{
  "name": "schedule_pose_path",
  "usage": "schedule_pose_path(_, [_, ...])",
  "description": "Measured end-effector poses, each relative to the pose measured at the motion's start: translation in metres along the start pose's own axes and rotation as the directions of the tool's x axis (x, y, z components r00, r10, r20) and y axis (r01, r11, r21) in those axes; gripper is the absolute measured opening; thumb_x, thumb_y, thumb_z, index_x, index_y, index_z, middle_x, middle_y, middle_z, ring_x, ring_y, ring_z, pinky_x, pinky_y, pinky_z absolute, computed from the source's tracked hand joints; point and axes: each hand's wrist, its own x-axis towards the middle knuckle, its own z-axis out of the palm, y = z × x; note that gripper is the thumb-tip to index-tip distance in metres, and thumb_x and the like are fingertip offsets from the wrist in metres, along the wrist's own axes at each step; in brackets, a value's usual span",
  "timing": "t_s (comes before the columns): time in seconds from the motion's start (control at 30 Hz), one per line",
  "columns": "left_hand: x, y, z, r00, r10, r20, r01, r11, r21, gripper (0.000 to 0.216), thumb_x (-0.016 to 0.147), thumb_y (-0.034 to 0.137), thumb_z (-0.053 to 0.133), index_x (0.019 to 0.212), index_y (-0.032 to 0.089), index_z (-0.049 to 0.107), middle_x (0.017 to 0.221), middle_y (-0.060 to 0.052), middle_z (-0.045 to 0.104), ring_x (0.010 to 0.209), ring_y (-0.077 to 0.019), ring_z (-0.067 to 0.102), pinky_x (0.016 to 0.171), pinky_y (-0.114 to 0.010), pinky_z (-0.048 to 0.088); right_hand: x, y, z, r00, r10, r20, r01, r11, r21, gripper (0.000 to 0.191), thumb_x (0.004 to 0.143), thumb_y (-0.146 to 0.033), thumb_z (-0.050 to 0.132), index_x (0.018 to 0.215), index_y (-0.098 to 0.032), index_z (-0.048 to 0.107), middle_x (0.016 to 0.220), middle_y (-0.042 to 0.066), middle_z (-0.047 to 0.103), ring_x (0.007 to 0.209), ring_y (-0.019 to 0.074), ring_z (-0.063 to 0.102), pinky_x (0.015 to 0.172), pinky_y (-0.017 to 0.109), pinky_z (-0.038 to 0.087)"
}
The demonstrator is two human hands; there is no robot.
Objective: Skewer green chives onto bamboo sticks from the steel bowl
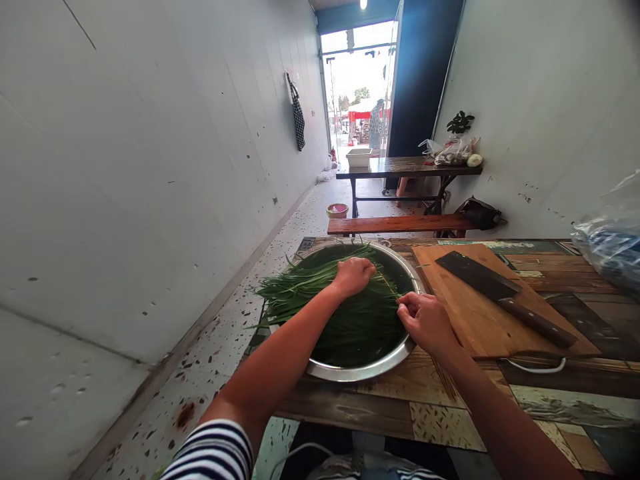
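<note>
A wide metal basin stands on the table, filled with long, thin green leaves that look like garlic chives. Some leaf ends hang over its left rim. My left hand is closed above the far part of the leaves. At the basin's right rim, my right hand pinches a thin brown strand. This strand runs up to the fingers of my left hand, which seem to grip its other end. Whether it is straw or a thin stick I cannot tell.
Right of the basin, a cleaver lies on a wooden cutting board. A plastic bag sits at the table's far right. Beyond are a bench and a second table with a white tub.
</note>
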Motion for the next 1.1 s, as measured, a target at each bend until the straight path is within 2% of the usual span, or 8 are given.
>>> schedule_pose_path(0.53, [-0.0001, -0.001, 0.0019, 0.999, 0.027, 0.03, -0.026, 0.999, -0.045, 0.029, 0.09, 0.027, 0.043, 0.092, 0.021, 0.072, 0.096, -0.002, 0.074, 0.099, -0.0193, 0.064, 0.091, -0.033, 0.043, 0.0004, 0.001, -0.0004, 1.0, 0.006, 0.002, -0.006, 1.0, -0.01, 0.021, 0.078, -0.029, 0.047, 0.07, -0.02, 0.064, 0.053, -0.001, 0.06, 0.056, 0.0147, 0.055, 0.073, 0.031, 0.042])
schedule_pose_path(1.1, [-0.0001, -0.0004, 0.0008, 0.999, 0.024, 0.041, -0.022, 0.999, -0.035, 0.029, 0.091, 0.026, 0.042, 0.09, 0.021, 0.071, 0.099, -0.002, 0.073, 0.1, -0.0202, 0.063, 0.092, -0.036, 0.04, 0.0003, 0.0017, -0.0008, 1.0, 0.006, 0.006, -0.006, 1.0, -0.008, 0.023, 0.078, -0.03, 0.046, 0.071, -0.02, 0.065, 0.054, 0.0, 0.062, 0.056, 0.0151, 0.057, 0.072, 0.031, 0.043])
